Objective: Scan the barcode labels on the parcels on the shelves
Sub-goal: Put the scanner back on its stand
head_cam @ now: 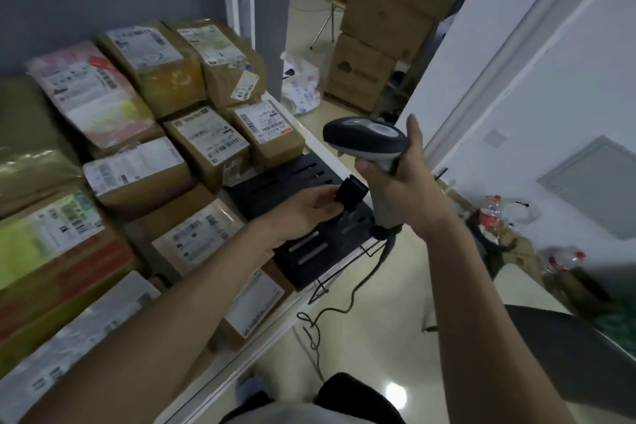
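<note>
Parcel labels (210, 134) too blurred to read; nearest parcel (69, 348) behind forearm.

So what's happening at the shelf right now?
A person stands at the shelf of labelled parcels. The right hand grips a corded barcode scanner by its handle, head pointing left towards the parcels. The left hand holds a small black device beside it, above a black tray.

Brown cardboard parcels (206, 144) on the shelf (311, 139) carry white labels with black barcodes (one wrapper at the back edge is pink and white). The scanner (370, 144) is dark grey and light grey, its cable (347, 303) black; the tray (309, 241) at the shelf's front edge is black.
</note>
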